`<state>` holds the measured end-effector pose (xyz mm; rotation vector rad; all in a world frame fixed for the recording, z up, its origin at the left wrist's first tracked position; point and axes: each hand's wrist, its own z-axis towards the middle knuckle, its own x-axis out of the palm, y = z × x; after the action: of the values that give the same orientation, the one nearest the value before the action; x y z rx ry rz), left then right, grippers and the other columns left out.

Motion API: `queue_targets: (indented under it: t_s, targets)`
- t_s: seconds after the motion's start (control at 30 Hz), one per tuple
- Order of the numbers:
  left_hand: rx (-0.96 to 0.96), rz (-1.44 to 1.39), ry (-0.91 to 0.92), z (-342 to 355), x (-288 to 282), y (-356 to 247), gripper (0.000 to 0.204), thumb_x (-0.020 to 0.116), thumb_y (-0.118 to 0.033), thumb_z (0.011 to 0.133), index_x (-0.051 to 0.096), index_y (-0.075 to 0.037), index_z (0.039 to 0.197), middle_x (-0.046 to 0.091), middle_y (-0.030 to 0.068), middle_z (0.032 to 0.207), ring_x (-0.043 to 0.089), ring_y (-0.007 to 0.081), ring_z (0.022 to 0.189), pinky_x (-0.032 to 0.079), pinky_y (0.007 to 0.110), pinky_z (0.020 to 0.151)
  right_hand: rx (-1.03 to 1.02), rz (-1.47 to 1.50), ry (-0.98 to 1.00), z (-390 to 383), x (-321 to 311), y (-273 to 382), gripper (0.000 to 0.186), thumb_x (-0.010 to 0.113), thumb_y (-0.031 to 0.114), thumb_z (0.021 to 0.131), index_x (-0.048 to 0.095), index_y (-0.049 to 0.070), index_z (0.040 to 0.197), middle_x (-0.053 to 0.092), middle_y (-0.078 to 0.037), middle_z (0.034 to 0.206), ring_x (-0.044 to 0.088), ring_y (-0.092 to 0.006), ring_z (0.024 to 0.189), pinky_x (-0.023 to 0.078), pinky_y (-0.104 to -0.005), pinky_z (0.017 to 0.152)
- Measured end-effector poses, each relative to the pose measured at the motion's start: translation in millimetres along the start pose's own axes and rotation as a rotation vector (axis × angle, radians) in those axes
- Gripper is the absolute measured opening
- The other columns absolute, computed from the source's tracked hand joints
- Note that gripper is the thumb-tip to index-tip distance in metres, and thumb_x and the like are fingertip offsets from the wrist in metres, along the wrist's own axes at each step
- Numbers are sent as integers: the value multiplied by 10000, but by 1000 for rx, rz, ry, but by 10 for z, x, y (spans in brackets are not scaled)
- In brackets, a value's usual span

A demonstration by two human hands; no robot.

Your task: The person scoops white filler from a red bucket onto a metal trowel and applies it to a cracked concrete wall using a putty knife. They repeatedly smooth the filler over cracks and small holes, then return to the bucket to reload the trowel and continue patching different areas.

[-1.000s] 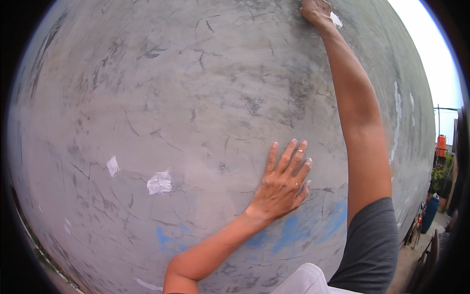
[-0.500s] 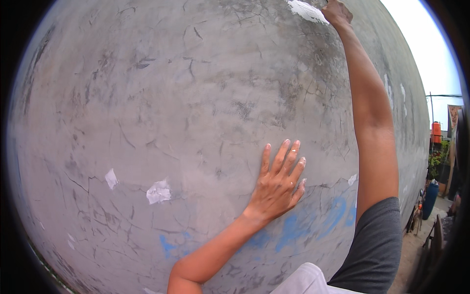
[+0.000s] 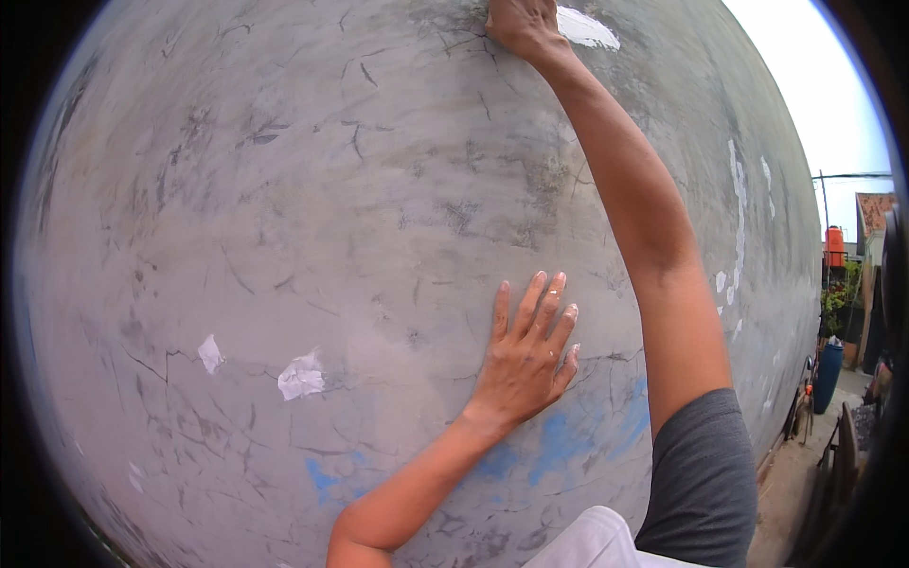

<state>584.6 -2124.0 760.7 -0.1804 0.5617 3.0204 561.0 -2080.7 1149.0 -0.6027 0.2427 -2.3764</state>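
My left hand rests flat on a cracked grey plaster wall, its fingers spread and white-smudged at the tips. My right hand is stretched up to the wall at the top edge, closed, its fingers partly out of frame; anything in it is hidden. Just right of it is a large white patch. Smaller white patches lie lower left, and blue paint marks show below my left hand.
The wall's right edge gives onto a narrow paved strip with a tall blue barrel, plants, dark clutter and an orange tank raised farther back. Sky and overhead wires show at the upper right.
My right hand has swung left along the top of the wall, from the right of the large white patch to its left. My left hand stays spread on the wall.
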Motion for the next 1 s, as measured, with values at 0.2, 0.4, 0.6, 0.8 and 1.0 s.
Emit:
queue_targets:
  t_s: [0.2, 0.4, 0.6, 0.8, 1.0]
  targets:
    - [6, -1, -3, 43, 11, -25, 391, 572, -298, 820, 600, -90, 1150, 369, 120, 1427, 268, 280, 1366, 125, 558, 1129, 259, -90, -151, 82, -96, -1328, 185, 557, 147, 744, 700, 29, 747, 664, -212, 787, 669, -347, 805, 531, -436, 722]
    - [-5, 4, -16, 2, 4, -17, 392, 569, -305, 823, 606, -91, 1149, 372, 121, 1428, 269, 280, 1367, 132, 553, 1130, 381, -230, 141, -116, -89, -1484, 323, 513, 226, 810, 680, 79, 1043, 680, -166, 1002, 648, -320, 977, 504, -433, 827]
    - [-1, -5, -11, 37, 17, -48, 395, 570, -298, 824, 595, -89, 1158, 366, 118, 1430, 265, 283, 1368, 137, 552, 1128, 215, -279, 192, 116, 289, -1174, 328, 518, 244, 811, 678, 82, 1047, 667, -166, 1060, 640, -323, 1005, 508, -443, 813]
    - [-20, 19, 12, 24, -2, -26, 389, 571, -290, 822, 595, -84, 1152, 369, 116, 1428, 265, 279, 1368, 124, 557, 1129, 1, 27, -28, 248, 251, -121, 184, 558, 142, 725, 698, 27, 757, 665, -205, 819, 663, -346, 843, 519, -443, 751]
    - [-16, 20, 27, -22, 22, -12, 386, 569, -304, 822, 603, -110, 1155, 362, 115, 1438, 254, 274, 1375, 103, 560, 1131, 305, 120, -210, 303, -224, -864, 243, 524, 165, 790, 695, 77, 939, 665, -212, 913, 649, -361, 900, 518, -445, 788]
